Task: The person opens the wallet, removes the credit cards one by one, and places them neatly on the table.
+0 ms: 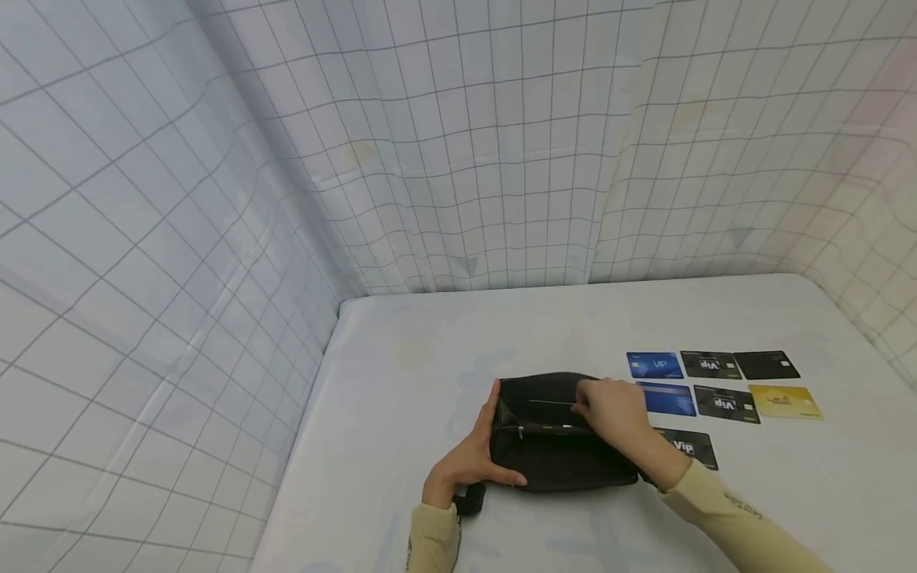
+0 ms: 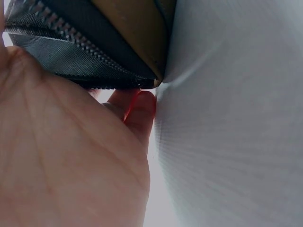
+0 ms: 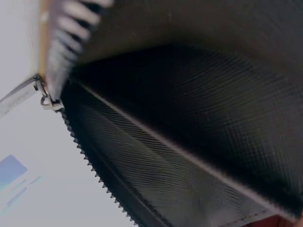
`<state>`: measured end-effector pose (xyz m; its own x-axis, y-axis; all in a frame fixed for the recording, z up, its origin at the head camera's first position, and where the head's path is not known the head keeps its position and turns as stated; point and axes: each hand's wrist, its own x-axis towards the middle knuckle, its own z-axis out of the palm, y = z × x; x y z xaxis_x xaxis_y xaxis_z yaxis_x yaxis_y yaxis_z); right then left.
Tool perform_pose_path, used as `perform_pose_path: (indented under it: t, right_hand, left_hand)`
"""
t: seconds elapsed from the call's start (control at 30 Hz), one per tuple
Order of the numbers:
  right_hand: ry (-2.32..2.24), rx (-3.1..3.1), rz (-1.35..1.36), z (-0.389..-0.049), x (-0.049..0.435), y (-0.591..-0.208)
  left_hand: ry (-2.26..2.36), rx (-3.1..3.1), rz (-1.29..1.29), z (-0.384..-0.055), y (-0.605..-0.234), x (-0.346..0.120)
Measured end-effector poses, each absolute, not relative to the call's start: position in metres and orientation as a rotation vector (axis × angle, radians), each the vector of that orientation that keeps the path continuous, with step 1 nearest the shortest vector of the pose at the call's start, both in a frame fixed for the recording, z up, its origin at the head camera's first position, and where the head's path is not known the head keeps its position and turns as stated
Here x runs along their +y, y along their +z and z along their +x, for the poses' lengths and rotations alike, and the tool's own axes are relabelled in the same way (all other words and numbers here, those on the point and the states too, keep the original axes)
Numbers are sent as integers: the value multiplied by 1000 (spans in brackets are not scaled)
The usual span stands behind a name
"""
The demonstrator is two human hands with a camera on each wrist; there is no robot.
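A long black zip wallet (image 1: pixel 566 469) lies unzipped and spread, its inner pockets showing. At its left end my left hand (image 1: pixel 469 458) grips it, thumb on the near panel and fingers along the left side. In the left wrist view, the zipper teeth and a brown panel of the wallet (image 2: pixel 137 33) show above the palm. My right hand (image 1: pixel 616 410) reaches over the wallet's right side with curled fingers, pinching at an inner divider. The right wrist view looks into the dark pockets, with the divider (image 3: pixel 189 158) crossing and fingertips just showing at the lower right corner.
Right of the wallet lie several cards in rows: blue cards (image 1: pixel 655 365), black Vip cards (image 1: pixel 726 404), a plain black card (image 1: pixel 766 364) and a gold card (image 1: pixel 786 402). Another Vip card (image 1: pixel 691 448) is partly behind the right wrist. White grid-patterned curtains (image 1: pixel 458 159) enclose the white table (image 1: pixel 401 358).
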<state>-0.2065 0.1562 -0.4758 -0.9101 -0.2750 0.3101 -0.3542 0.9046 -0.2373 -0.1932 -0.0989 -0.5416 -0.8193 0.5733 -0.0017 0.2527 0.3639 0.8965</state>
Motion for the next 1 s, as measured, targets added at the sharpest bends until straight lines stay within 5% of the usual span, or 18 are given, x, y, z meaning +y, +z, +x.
perform_pose_path:
  t: [1.0]
  right_hand:
    - [738,-2983,121,-193,161,-473]
  left_hand:
    - [1378,2371,735,-189,-541,-95]
